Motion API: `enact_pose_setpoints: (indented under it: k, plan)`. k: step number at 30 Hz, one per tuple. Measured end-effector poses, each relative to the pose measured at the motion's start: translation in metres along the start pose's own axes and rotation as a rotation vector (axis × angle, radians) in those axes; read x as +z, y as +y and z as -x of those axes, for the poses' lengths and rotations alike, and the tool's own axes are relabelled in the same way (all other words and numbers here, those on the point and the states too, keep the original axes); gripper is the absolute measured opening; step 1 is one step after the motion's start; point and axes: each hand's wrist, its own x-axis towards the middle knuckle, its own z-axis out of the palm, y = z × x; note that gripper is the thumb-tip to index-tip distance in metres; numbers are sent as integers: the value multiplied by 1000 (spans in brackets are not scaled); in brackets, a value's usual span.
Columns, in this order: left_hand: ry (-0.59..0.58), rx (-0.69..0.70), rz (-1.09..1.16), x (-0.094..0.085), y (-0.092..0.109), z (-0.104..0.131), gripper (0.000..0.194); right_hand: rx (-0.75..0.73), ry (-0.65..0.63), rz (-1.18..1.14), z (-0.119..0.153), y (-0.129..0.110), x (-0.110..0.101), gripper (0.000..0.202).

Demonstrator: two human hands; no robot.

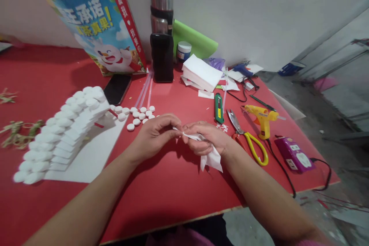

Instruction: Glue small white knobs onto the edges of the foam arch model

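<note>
Over the red table my left hand (160, 132) pinches one twisted end of a thin white tissue strip (212, 159). My right hand (206, 136) is closed around the same strip, whose loose tail hangs out below the palm. The fingertips of both hands nearly meet. Just beyond my left hand lie several small round white discs (142, 116). To the left, a row of larger white rounds with folded white pieces (69, 142) rests partly on a white sheet (98, 159). Right of my right hand are yellow-and-red-handled scissors (255, 148).
A green cutter (218, 107), yellow glue gun (261, 117) and purple power strip (294, 154) lie on the right. At the back stand a black phone (162, 59), a steel flask (161, 5), a paper stack (201, 72) and a printed bag (106, 27). Straw-coloured knots (21, 132) lie far left.
</note>
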Motion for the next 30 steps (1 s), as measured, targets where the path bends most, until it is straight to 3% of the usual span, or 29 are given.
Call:
enact_pose_setpoints:
  k: [3, 5, 8, 11, 14, 18, 24, 27, 30]
  plan:
    - [-32, 111, -69, 0, 2, -1, 13, 92, -156, -94, -6, 2, -3, 21]
    - [-46, 123, -97, 0, 2, -1, 14, 102, -156, -73, -9, 4, -1, 21]
    - [-12, -53, -6, 2, 1, 0, 6, -45, 127, 95, -7, 5, 7, 19]
    - [48, -364, 249, 5, -2, 1, 24, -290, 501, 460, -2, 6, 18, 14]
    - [79, -531, 403, 8, -4, 3, 31, -448, 655, 824, 3, 6, 25, 14]
    - [85, -562, 444, 11, 0, 4, 29, -450, 689, 1018, 6, 6, 27, 19]
    - [30, -570, 397, 10, 2, 2, 28, -406, 651, 1087, 7, 4, 26, 19]
    - [33, -558, 405, 9, 1, 3, 27, -399, 642, 1031, 8, 3, 28, 18]
    - [37, -494, 392, 9, 1, 5, 24, -351, 574, 804, 9, 3, 30, 18]
